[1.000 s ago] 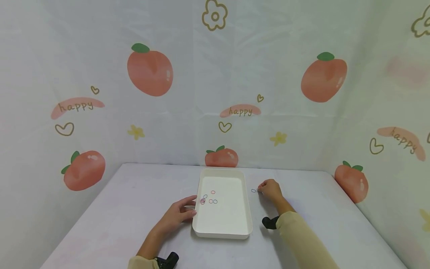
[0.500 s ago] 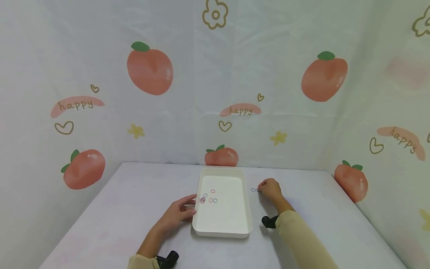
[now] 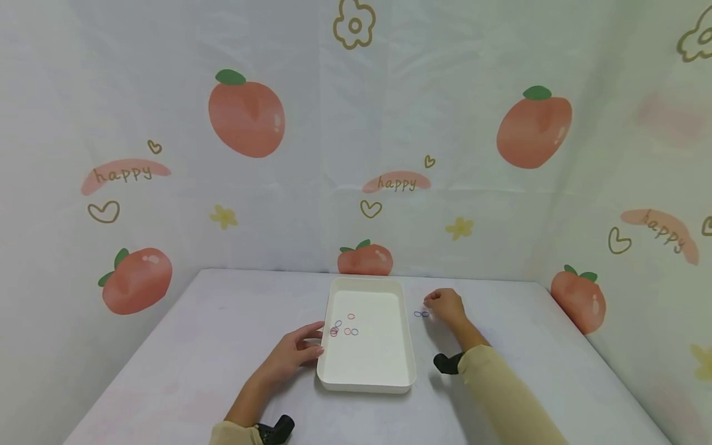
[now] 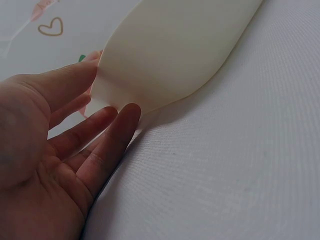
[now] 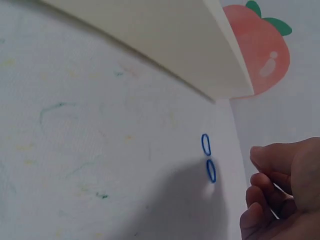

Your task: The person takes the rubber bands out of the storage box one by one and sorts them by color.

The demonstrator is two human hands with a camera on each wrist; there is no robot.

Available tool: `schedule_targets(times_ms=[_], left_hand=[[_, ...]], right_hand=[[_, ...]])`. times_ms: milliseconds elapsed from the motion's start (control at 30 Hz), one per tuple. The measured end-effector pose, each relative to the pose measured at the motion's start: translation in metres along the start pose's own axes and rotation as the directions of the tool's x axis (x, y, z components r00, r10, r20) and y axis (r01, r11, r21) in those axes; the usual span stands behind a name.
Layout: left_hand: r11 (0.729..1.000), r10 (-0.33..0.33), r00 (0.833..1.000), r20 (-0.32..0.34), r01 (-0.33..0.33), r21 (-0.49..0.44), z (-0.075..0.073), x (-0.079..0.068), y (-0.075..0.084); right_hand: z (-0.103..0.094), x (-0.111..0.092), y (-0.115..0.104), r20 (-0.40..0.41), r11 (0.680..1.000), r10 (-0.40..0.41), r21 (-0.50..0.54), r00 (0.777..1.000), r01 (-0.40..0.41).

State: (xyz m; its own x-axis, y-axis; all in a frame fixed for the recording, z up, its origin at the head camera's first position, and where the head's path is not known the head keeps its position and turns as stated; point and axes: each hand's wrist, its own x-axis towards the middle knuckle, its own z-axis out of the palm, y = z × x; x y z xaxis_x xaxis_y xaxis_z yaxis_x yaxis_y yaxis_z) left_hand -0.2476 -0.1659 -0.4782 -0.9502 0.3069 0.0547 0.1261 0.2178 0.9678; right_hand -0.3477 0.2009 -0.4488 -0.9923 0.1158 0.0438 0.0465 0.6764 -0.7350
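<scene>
My left hand [image 3: 292,352] touches the left side of a shallow white tray [image 3: 369,371], its fingers extended against the outer wall, as the left wrist view shows. Inside the tray, toward its left, lie several thin small rings like rubber bands, among them a red one [image 3: 351,316] and a blue one [image 3: 355,332]. Right of the tray, two blue rings [image 5: 206,144] lie end to end on the white cloth. Just beyond them my right hand [image 3: 447,306] hovers with loosely curled fingers; nothing shows between thumb and fingertips [image 5: 257,154].
A white cloth covers the table [image 3: 167,371], with faint coloured marks in the right wrist view. Behind it hangs a white curtain [image 3: 311,154] printed with peaches, hearts and the word "happy". Black wrist cameras [image 3: 276,429] are worn at both cuffs.
My right hand has lifted slightly up and away from the two blue rings, so the second one, partly hidden before, now shows whole. The left hand stays at the tray.
</scene>
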Motion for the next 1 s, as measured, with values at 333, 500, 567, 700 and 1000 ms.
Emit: schedule_targets(times_ms=[333,500,567,700,1000], left_hand=[[1.000,-0.004,1.000,0.001,0.004,0.005,0.000,-0.001,0.000],[1.000,-0.011,1.000,-0.014,0.011,0.015,0.001,-0.001,-0.001],[1.000,-0.014,1.000,-0.021,0.015,0.026,0.001,0.000,-0.002],[0.999,-0.015,1.000,-0.025,0.015,0.033,0.001,0.002,-0.003],[1.000,-0.009,1.000,-0.011,0.009,0.015,0.001,-0.002,0.002]], right_hand=[[-0.001,-0.001,-0.019,0.006,0.999,-0.025,0.033,1.000,0.024],[0.002,0.001,-0.029,-0.006,0.998,-0.042,0.046,0.999,0.042],[0.004,0.002,-0.032,-0.013,0.997,-0.054,0.048,0.998,0.055],[0.009,0.002,-0.041,-0.013,0.996,-0.055,0.065,0.998,0.056],[0.024,0.001,-0.062,-0.003,0.993,-0.094,0.077,0.996,0.094]])
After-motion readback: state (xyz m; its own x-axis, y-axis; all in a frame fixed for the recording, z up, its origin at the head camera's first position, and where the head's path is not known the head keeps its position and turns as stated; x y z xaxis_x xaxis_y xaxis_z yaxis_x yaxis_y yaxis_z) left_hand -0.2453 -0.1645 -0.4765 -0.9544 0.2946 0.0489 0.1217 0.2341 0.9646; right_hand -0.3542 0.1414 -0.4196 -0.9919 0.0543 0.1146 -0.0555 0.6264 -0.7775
